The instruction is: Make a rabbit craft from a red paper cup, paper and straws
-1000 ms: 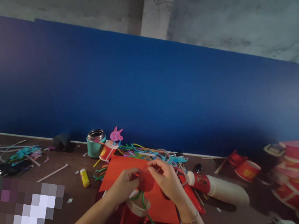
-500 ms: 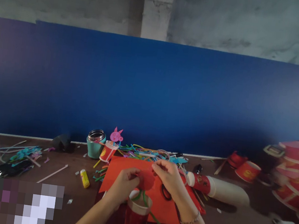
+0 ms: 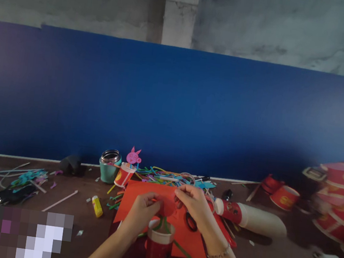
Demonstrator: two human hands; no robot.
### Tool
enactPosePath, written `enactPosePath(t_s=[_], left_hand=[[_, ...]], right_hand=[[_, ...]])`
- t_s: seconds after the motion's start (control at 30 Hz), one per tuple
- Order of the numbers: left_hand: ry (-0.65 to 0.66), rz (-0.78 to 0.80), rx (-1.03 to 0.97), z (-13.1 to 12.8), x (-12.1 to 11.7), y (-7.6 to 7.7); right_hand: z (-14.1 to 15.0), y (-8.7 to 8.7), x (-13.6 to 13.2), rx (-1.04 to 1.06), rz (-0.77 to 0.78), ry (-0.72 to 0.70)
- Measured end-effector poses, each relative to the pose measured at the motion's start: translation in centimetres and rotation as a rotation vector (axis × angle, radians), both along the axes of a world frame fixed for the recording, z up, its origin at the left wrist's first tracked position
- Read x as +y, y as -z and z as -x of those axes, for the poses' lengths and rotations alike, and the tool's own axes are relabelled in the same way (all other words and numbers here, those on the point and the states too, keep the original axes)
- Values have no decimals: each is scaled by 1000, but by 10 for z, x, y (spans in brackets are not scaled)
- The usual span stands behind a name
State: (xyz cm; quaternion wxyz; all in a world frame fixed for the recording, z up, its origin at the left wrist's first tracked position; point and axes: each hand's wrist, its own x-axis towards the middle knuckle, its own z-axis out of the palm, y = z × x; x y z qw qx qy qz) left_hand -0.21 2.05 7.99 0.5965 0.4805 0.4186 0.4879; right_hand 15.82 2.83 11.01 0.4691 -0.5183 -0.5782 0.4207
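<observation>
My left hand (image 3: 141, 214) and my right hand (image 3: 193, 203) both pinch a small red paper disc (image 3: 168, 207) held between them, fingers closed on its edges. The disc hangs just above a red paper cup (image 3: 158, 250) that stands upright near the table's front edge. Green straws (image 3: 187, 256) stick out of the cup and slant to the right. Under my hands lies a sheet of red paper (image 3: 183, 235). Red-handled scissors (image 3: 193, 222) rest on that sheet beneath my right wrist.
A yellow glue stick (image 3: 97, 205), a teal jar (image 3: 109, 165) and a red cup with a pink bunny topper (image 3: 126, 169) sit left of the sheet. Coloured straw scraps (image 3: 166, 174) lie behind it. A sleeve of red cups (image 3: 247, 217) lies at right, cup stacks (image 3: 338, 201) beyond.
My hands lowered the red disc slightly toward the cup, and the cup has shifted a little to the right and down in view. Otherwise the table is unchanged.
</observation>
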Motion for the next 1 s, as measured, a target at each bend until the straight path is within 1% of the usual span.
enactPosePath(t_s=[0.33, 0.6, 0.83, 1.0], left_hand=[[10, 2, 15, 0, -2, -5], [4, -23, 41, 1, 0, -1], [8, 3, 4, 1, -1, -2], [-3, 2, 34, 1, -1, -2]], right_hand=[[-1, 1, 1, 35, -11, -24], [-2, 2, 2, 56, 11, -12], [-2, 2, 2, 63, 19, -21], [-3, 2, 1, 71, 28, -28]])
